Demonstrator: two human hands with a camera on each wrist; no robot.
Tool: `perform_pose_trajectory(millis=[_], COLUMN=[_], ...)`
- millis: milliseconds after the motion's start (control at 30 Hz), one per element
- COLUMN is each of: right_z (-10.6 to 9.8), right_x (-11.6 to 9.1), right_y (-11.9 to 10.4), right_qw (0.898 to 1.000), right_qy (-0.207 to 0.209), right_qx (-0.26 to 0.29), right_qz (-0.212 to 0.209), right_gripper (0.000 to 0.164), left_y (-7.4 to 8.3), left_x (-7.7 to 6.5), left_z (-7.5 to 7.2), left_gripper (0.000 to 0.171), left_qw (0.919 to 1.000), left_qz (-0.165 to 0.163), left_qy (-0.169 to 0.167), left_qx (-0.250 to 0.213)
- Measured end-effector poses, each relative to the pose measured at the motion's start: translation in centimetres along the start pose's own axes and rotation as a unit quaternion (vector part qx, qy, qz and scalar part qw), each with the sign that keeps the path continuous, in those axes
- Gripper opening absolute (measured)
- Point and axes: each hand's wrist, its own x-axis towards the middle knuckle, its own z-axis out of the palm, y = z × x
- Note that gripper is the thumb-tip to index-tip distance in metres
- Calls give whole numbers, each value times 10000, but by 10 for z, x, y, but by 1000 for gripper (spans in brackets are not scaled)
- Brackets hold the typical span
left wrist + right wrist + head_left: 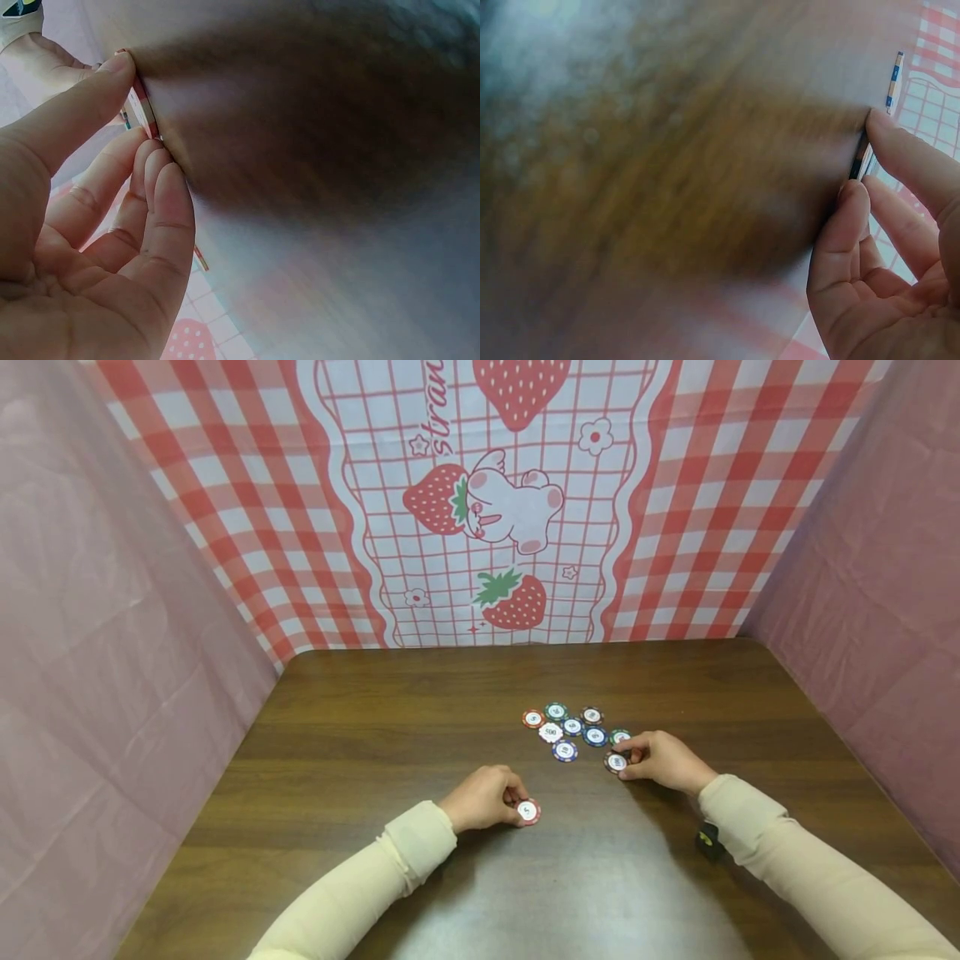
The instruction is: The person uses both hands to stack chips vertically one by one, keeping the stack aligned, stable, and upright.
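Note:
Between the thumb and fingers of my left hand point(483, 799) is a red-edged poker chip point(528, 811) marked 5. In the left wrist view that red chip point(144, 109) shows edge-on, pinched close to the tabletop. My right hand point(663, 762) pinches a dark-edged poker chip point(616, 762) marked 100. The right wrist view shows the dark chip point(861, 156) edge-on between thumb and fingers. Just beyond these fingers lies a green-edged chip point(621, 737), partly covered by the hand. A blue-edged chip point(565, 750) marked 10 lies to the left of the right hand.
Several more chips lie flat in a loose cluster, among them a white chip point(551, 732) marked 500, a red one point(533, 718) and a dark one point(592, 716). The brown wooden table point(360, 710) ends at a strawberry-print cloth point(495, 560). Pink curtains point(112, 610) hang at both sides.

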Motion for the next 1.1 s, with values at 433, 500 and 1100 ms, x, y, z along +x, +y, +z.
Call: perform_pose_trajectory(millis=[433,500,1100], right_z=[2,3,-3], right_x=[2,2,1], right_y=[-1,-1,-10], right_qw=[9944,9931,9951], right_qy=[222,234,758], right_qx=[-869,-957,-178], right_qz=[-557,-637,-616], right_gripper=[30,28,32], left_y=[1,1,1], left_x=[-1,-1,-1], left_z=[-1,-1,0], left_gripper=[21,21,21], left_qw=[10000,10000,10000], left_qz=[-8,-19,-41], left_qy=[-12,-15,-9], left_qx=[9,9,-34])
